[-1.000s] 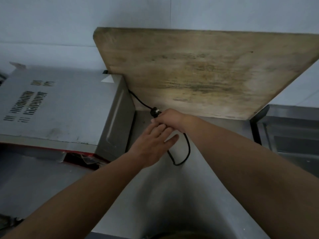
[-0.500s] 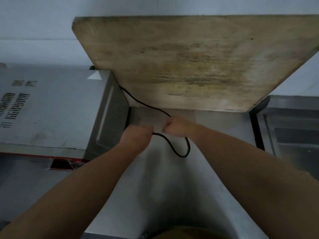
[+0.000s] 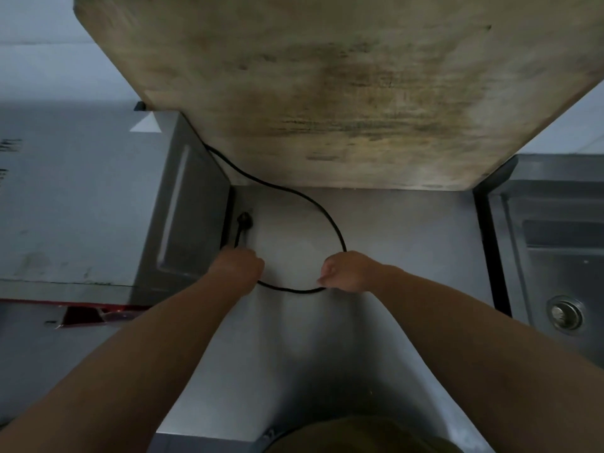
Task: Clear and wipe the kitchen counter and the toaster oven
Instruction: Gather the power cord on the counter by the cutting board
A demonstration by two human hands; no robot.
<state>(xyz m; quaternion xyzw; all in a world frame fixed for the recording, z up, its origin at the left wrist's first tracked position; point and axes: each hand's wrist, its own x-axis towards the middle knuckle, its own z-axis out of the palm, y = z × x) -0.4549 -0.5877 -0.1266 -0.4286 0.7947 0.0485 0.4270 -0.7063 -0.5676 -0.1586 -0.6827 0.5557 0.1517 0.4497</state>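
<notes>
The grey toaster oven [image 3: 81, 204] stands on the left of the steel counter [image 3: 392, 243]. Its black power cord [image 3: 330, 220] runs out from behind the oven, loops across the counter and ends in a plug [image 3: 244, 220] beside the oven's right side. My left hand [image 3: 237, 268] grips the cord just below the plug. My right hand [image 3: 351, 271] pinches the cord at the loop's right end. A short stretch of cord sags on the counter between both hands.
A large worn wooden cutting board [image 3: 343, 93] leans against the white wall behind the counter. A steel sink [image 3: 555, 250] with a round drain [image 3: 565, 317] lies to the right. A red edge [image 3: 85, 313] shows below the oven's front.
My hands have drawn apart along the cord, left toward the oven, right toward the sink. The plug, first held in my right hand, now lies past my left hand. The view tilted down.
</notes>
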